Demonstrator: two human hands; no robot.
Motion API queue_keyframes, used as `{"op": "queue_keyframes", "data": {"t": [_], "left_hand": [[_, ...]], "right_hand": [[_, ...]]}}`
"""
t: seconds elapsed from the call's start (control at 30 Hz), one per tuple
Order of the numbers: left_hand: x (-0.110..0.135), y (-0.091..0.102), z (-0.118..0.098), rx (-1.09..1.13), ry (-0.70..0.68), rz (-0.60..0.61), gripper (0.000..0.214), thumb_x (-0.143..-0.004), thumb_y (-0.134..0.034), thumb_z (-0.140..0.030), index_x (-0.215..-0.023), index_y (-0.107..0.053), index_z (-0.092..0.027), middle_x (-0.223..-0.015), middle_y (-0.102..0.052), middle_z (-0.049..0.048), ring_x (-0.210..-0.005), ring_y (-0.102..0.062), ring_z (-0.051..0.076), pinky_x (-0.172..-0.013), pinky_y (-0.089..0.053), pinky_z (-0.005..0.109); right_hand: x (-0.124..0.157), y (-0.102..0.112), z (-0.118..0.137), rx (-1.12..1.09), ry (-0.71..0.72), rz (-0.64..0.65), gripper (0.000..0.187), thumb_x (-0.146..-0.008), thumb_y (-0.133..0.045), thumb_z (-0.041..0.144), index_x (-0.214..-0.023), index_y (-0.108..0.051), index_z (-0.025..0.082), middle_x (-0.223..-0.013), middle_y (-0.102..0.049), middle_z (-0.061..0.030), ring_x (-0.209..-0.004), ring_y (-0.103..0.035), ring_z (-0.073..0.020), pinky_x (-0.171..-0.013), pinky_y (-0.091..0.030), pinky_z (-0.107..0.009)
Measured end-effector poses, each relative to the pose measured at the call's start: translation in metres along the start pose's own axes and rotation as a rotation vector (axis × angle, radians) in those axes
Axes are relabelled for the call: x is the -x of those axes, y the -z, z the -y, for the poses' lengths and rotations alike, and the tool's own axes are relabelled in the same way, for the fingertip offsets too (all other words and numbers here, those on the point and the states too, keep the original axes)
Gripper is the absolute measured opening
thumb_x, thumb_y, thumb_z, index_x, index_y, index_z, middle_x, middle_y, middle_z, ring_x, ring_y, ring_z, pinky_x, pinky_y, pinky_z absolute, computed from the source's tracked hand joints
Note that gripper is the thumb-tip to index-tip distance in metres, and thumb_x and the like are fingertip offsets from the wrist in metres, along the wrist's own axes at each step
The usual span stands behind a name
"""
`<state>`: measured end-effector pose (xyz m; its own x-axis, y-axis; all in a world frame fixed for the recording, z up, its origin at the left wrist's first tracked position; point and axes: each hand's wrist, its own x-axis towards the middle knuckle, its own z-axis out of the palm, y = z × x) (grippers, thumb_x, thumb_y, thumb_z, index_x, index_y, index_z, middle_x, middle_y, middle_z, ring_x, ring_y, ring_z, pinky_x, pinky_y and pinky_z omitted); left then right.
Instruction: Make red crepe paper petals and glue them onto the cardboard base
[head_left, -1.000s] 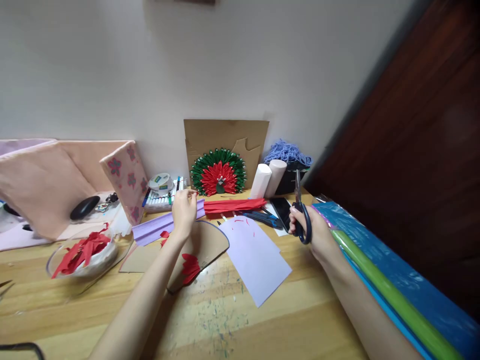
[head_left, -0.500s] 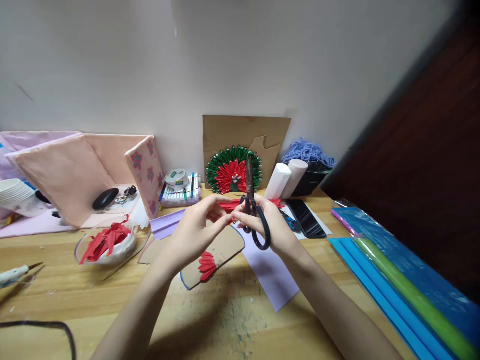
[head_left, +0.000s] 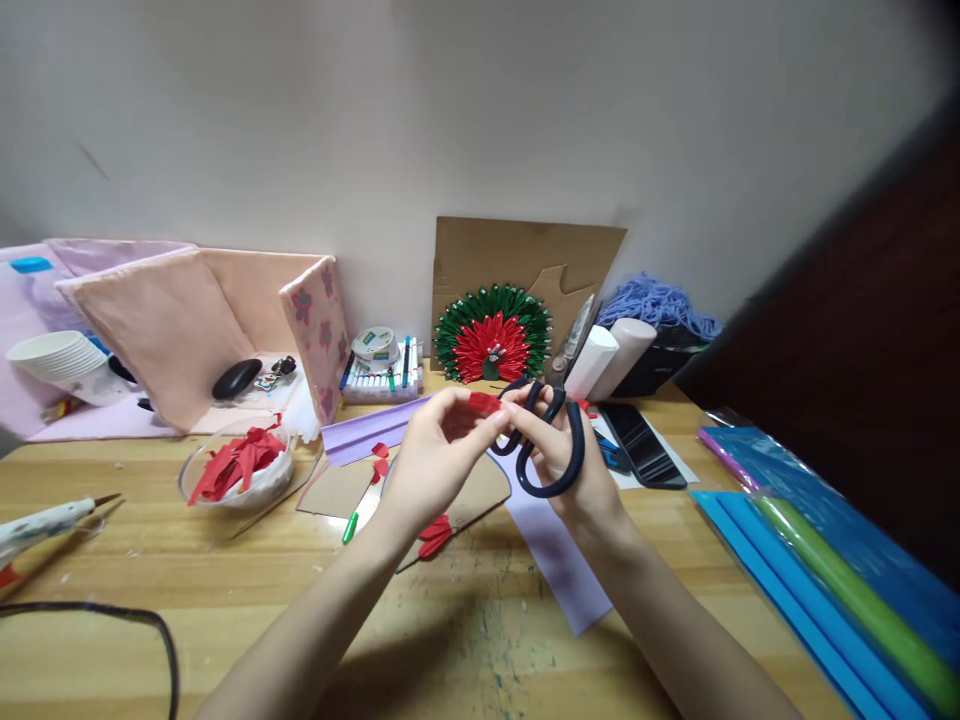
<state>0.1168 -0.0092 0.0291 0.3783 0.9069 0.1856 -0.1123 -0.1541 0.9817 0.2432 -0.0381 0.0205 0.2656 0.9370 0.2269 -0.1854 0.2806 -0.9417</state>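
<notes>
My left hand (head_left: 439,450) is closed, pinching a small piece of red crepe paper (head_left: 484,402). Black-handled scissors (head_left: 551,488) hang on my right hand (head_left: 574,470), their blades pointing up and away. The right thumb and fingertips meet the left ones at the red paper. Below my hands lies a cut cardboard piece (head_left: 480,490) with red paper petals (head_left: 435,537) on it, partly hidden by my left forearm. A lavender paper strip (head_left: 559,570) lies under my right hand. Red scraps (head_left: 380,460) lie near my left wrist, beside a green-tipped pen (head_left: 350,527).
A bowl (head_left: 184,485) of red paper strips stands left, with a glue gun (head_left: 52,525) and black cable (head_left: 169,640) nearer. Behind are a paper peacock (head_left: 491,335) against cardboard (head_left: 525,240) and markers (head_left: 382,378). A phone (head_left: 643,445) and wrapped rolls (head_left: 810,560) are right.
The scissors have tipped to the right in my right hand, handles now across it. More red paper shows between my fingertips. Red scraps and the green-tipped pen now show by my left wrist; the view has shifted.
</notes>
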Motion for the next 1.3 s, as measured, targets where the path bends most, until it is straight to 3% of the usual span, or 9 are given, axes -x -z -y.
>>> {"op": "queue_keyframes", "data": {"t": [0.13,0.23,0.37,0.5,0.57,0.8,1.3], "left_hand": [[0.001,-0.004,0.001,0.057,-0.003,-0.038,0.018,-0.078,-0.064,-0.032,-0.08,-0.061,-0.014,-0.079,-0.067,0.0034,-0.077,-0.063,0.015,-0.073,-0.049,0.026],[0.0,0.002,-0.004,0.068,0.02,-0.044,0.017,-0.077,-0.064,-0.031,-0.077,-0.063,-0.014,-0.076,-0.066,0.0028,-0.076,-0.062,0.015,-0.074,-0.048,0.026],[-0.002,0.013,-0.012,0.052,0.029,-0.126,0.016,-0.074,-0.064,-0.03,-0.073,-0.061,-0.014,-0.071,-0.063,0.0012,-0.071,-0.059,0.013,-0.071,-0.047,0.024],[-0.004,0.022,-0.017,0.028,0.004,-0.2,0.016,-0.073,-0.063,-0.03,-0.07,-0.058,-0.015,-0.068,-0.061,0.0008,-0.069,-0.059,0.014,-0.07,-0.048,0.025],[-0.004,0.025,-0.018,-0.014,-0.007,-0.204,0.015,-0.073,-0.062,-0.029,-0.069,-0.058,-0.015,-0.069,-0.061,0.0009,-0.07,-0.059,0.013,-0.069,-0.047,0.025],[-0.006,0.027,-0.016,-0.068,-0.012,-0.152,0.016,-0.075,-0.061,-0.03,-0.069,-0.056,-0.016,-0.071,-0.06,0.0002,-0.07,-0.057,0.013,-0.069,-0.047,0.025],[-0.007,0.027,-0.016,-0.067,0.019,-0.129,0.014,-0.075,-0.061,-0.027,-0.07,-0.057,-0.015,-0.072,-0.061,0.0003,-0.071,-0.058,0.013,-0.071,-0.047,0.025]], "right_hand": [[0.003,-0.003,0.001,-0.061,-0.004,-0.012,0.014,-0.073,-0.068,0.026,-0.079,-0.058,0.019,-0.08,-0.061,0.0,-0.074,-0.061,-0.0131,-0.077,-0.051,-0.028],[0.003,-0.002,0.001,-0.05,-0.024,0.033,0.016,-0.077,-0.065,0.032,-0.077,-0.055,0.018,-0.072,-0.058,0.0005,-0.064,-0.058,-0.0117,-0.066,-0.051,-0.025],[0.004,0.006,0.0,-0.002,-0.14,0.301,0.036,-0.081,-0.056,0.054,-0.082,-0.056,0.018,-0.059,-0.048,0.0033,-0.048,-0.047,-0.0092,-0.047,-0.041,-0.022],[0.013,0.011,-0.005,0.117,-0.201,0.622,0.066,-0.074,-0.039,0.076,-0.099,-0.056,0.017,-0.069,-0.052,-0.0012,-0.06,-0.052,-0.0139,-0.058,-0.047,-0.028],[0.018,0.009,-0.008,0.083,-0.271,0.703,0.074,-0.073,-0.026,0.08,-0.1,-0.056,0.018,-0.073,-0.052,-0.0027,-0.064,-0.053,-0.015,-0.063,-0.048,-0.03],[0.025,-0.002,-0.005,0.154,-0.374,0.717,0.073,-0.072,-0.027,0.082,-0.089,-0.056,0.017,-0.066,-0.048,0.0001,-0.057,-0.051,-0.0132,-0.059,-0.045,-0.028],[0.027,-0.004,-0.004,0.188,-0.387,0.646,0.068,-0.066,-0.029,0.086,-0.071,-0.044,0.019,-0.059,-0.044,0.0023,-0.049,-0.046,-0.0109,-0.05,-0.043,-0.025]]}}
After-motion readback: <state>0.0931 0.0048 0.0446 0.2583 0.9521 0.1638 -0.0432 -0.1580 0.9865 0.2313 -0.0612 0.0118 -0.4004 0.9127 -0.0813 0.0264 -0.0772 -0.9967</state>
